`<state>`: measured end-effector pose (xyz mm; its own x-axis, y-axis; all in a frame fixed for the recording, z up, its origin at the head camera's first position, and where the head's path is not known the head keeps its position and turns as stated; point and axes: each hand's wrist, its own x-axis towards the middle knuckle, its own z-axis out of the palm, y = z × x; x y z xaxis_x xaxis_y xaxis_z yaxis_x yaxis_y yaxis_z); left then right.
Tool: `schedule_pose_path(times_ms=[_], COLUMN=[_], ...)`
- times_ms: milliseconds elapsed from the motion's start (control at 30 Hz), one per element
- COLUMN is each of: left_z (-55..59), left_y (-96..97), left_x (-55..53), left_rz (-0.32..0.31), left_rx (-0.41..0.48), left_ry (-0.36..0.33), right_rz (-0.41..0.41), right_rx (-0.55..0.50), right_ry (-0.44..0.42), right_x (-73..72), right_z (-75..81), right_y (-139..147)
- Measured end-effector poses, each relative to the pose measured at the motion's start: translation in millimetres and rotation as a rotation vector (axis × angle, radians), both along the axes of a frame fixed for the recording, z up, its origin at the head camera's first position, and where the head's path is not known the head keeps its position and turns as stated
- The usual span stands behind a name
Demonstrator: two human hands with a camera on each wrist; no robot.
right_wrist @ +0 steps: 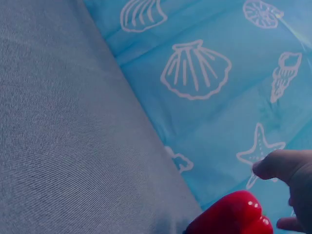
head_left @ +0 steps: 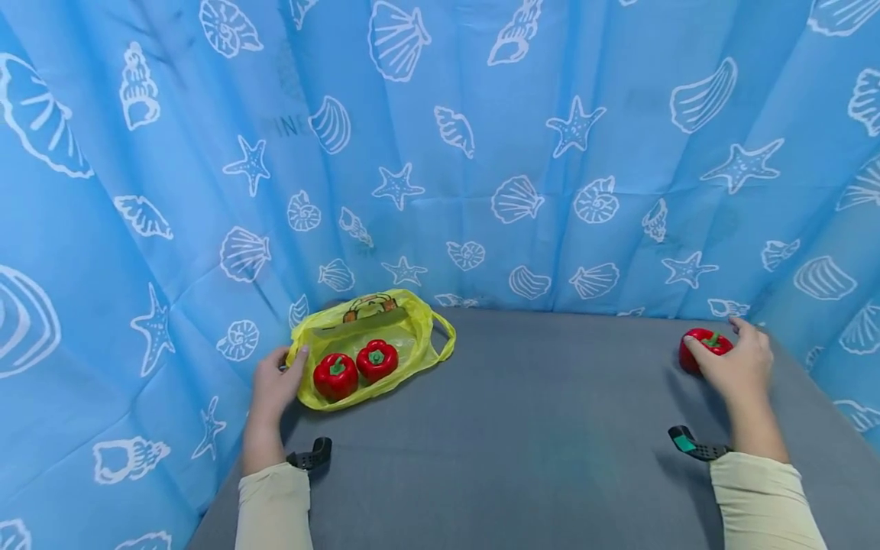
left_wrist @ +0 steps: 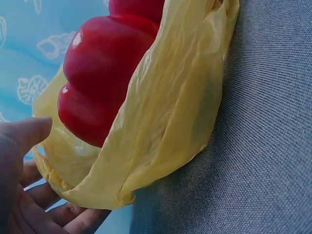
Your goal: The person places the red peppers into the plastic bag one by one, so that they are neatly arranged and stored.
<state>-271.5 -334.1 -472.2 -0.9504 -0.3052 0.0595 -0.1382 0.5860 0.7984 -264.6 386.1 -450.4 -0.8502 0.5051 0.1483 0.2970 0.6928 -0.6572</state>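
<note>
A yellow plastic bag (head_left: 406, 374) lies with its mouth open on the left of the table, two red bell peppers (head_left: 335, 376) with green stems inside it. My left hand (head_left: 275, 386) holds the bag's left rim, thumb on the inner side and fingers behind; the left wrist view shows these fingers (left_wrist: 68, 212) under the yellow plastic. Far to the right, another red bell pepper (head_left: 716, 342) is at my right hand (head_left: 745, 363), whose thumb and fingers spread around it. In the right wrist view a gap shows between the thumb (right_wrist: 278, 165) and that pepper (right_wrist: 231, 217).
A grey cloth-covered table (head_left: 522, 428) stretches between the two hands. Blue curtain (head_left: 481, 153) with white shell and starfish prints hangs along its back and sides. A loop handle (head_left: 448, 340) of the bag points to the right.
</note>
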Motion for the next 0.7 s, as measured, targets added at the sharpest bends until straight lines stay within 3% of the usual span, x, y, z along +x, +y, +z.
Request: schedule_pose_path(times_ms=[367, 700], left_z=[1.9, 2.5], left_y=[0.2, 0.6], left_x=[-1.4, 0.7], left_rz=[0.0, 0.005], left_rx=[0.031, 0.04], left_ry=[-0.007, -0.018], right_rz=[0.051, 0.016], right_rx=[-0.033, -0.059], right_ry=[-0.088, -0.093], right_x=[-3.0, -4.3], right_z=[-18.4, -25.6], right_y=[11, 7])
